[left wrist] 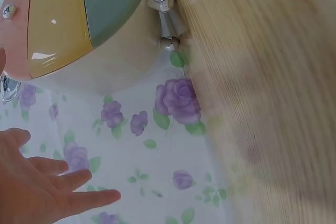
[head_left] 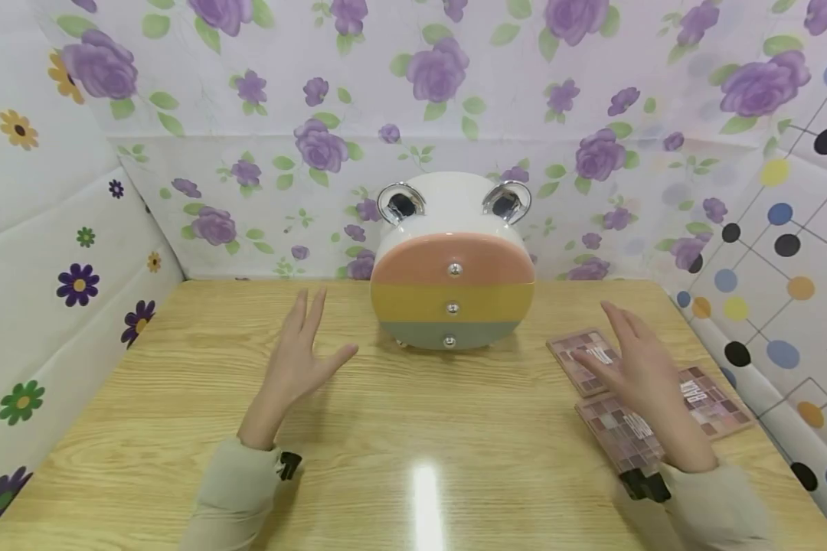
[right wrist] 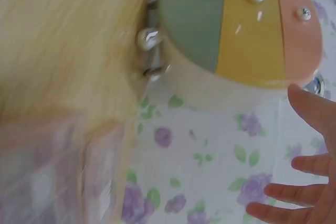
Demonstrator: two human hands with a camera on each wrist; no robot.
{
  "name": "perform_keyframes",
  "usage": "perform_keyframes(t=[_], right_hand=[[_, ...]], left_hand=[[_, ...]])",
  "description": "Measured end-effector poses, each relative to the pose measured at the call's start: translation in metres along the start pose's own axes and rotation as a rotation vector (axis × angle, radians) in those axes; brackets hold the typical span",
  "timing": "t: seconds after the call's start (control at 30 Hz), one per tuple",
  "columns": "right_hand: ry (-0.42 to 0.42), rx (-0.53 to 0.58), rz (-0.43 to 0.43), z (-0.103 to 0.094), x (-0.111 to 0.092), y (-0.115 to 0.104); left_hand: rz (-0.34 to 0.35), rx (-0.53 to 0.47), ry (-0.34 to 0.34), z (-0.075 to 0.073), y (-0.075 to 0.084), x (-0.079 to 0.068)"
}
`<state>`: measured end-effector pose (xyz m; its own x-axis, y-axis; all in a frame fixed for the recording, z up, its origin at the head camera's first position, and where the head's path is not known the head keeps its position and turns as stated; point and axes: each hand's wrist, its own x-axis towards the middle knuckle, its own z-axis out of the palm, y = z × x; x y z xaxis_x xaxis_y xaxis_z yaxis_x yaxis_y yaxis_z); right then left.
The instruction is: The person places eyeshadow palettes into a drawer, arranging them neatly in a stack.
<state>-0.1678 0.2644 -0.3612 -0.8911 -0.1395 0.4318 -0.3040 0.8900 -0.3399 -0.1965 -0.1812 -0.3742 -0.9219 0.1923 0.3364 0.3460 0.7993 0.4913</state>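
A rounded white box (head_left: 452,203) with three drawers in pink, yellow and grey-green stands at the back middle of the table. Each drawer has a silver knob (head_left: 452,308), and two silver-rimmed eye shapes sit on top. To its left my left hand (head_left: 296,367) is raised above the table, fingers spread, holding nothing. My right hand (head_left: 639,371) hovers on the other side with fingers extended, also holding nothing. Below it lie several flat eyeshadow palettes (head_left: 609,425), partly hidden by the hand and forearm. Both wrist views show the box beyond the spread fingers.
The wooden table (head_left: 179,398) meets a flower-patterned cloth (head_left: 248,99) close behind the box. Patterned cloth also hangs at the left and right sides. A bright light reflection lies on the front of the table.
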Motion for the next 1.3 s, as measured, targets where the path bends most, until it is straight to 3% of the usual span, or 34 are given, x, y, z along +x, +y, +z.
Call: perform_keyframes(t=[0.1,0.3,0.47,0.67,0.93,1.13,1.3], right_hand=[[0.045,0.075,-0.007,0.004,0.009,-0.011],[0.206,0.316,-0.053,0.021,0.029,-0.03],[0.296,0.423,-0.076,0.034,0.045,-0.047],[0.37,0.496,-0.164,0.05,0.061,-0.068],[0.434,0.492,-0.28,0.072,0.078,-0.099],[0.508,0.502,-0.328,0.083,0.092,-0.116],[0.577,0.519,-0.359,0.088,0.101,-0.127]], left_hand=[[-0.011,-0.123,0.0,0.003,0.001,0.01],[0.05,-0.396,0.038,0.014,0.003,0.031],[0.016,-0.578,0.039,0.019,0.013,0.041],[-0.014,-0.626,0.028,0.012,0.037,0.046],[-0.009,-0.676,0.049,0.025,0.041,0.056],[0.017,-0.729,0.095,0.031,0.042,0.058],[0.048,-0.718,0.12,0.033,0.045,0.059]])
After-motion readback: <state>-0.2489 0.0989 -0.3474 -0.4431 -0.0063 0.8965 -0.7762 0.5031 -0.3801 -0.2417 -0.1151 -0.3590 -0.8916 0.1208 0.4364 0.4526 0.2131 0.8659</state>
